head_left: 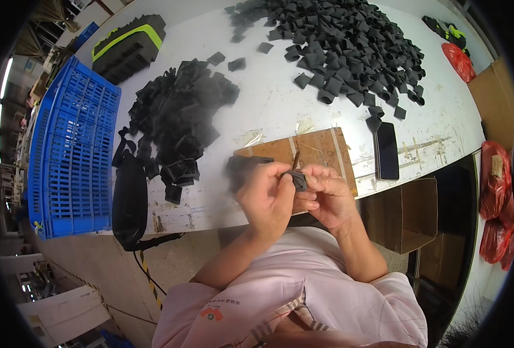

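Two hands meet over the near edge of the white table (280, 110), head view only. Left hand (265, 194) and right hand (326, 194) both pinch one small black folded strap piece (297, 181) between fingertips, fingers curled closed on it, held just above a wooden board (320, 148). A thin brownish tool sticks up between the hands; cannot tell which hand holds it. Big heap of loose black pieces (338, 43) at table's far side, a second pile of black pieces (181, 116) to the left. Dark phone (386, 151) lies just right of the board. Blue plastic crate (71, 151) on the left edge, black pouch (130, 200) beside it. Cardboard box (405, 214) below table on the right, red bags (495, 191) further right.
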{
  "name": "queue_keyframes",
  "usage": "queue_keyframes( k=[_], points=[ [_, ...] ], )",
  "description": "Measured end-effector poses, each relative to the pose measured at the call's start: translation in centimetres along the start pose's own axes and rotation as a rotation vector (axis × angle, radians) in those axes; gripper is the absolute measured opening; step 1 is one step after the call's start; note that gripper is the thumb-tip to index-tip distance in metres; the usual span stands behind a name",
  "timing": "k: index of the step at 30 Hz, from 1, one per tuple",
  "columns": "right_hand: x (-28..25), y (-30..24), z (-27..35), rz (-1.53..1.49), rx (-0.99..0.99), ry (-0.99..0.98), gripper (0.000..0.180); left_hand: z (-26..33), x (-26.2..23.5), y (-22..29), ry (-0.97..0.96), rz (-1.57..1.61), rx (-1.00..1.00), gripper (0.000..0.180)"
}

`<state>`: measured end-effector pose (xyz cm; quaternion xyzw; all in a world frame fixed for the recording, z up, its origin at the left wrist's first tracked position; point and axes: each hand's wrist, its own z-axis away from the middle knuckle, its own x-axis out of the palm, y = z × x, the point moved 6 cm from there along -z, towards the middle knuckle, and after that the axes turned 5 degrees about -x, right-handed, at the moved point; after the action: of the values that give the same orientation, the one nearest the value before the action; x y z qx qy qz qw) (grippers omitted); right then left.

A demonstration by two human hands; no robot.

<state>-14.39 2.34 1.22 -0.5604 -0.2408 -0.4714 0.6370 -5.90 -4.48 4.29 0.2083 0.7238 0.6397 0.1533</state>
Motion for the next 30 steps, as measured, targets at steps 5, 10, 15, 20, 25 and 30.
queue_keyframes(
  k=[5,10,15,20,25,30],
  points=[
    [4.4,-5.0,0.0,0.712,-0.324,-0.06,0.023,-2.1,1.0,0.8,-0.313,1.02,-0.647,0.014],
    [2.2,-3.3,-3.9,0.525,-0.068,-0.144,0.023,-2.5,1.0,-0.6,-0.369,1.202,-0.801,0.015],
    [1.4,-3.3,-2.5,0.579,-0.216,-0.157,0.024,-2.4,-0.1,-1.0,-0.199,0.565,-0.488,0.016],
    [3.5,-7.4,0.7,1.275,-1.016,0.079,0.03,-3.8,0.2,4.5,-0.231,-0.166,0.339,0.022],
    [5.8,-6.5,1.7,1.44,-1.119,-0.008,0.036,-3.5,0.9,3.9,-0.261,-0.001,0.274,0.011],
    [7.0,-6.4,1.7,1.509,-1.123,0.013,0.03,-3.6,-0.3,2.1,-0.093,0.45,0.031,0.009]
  ],
)
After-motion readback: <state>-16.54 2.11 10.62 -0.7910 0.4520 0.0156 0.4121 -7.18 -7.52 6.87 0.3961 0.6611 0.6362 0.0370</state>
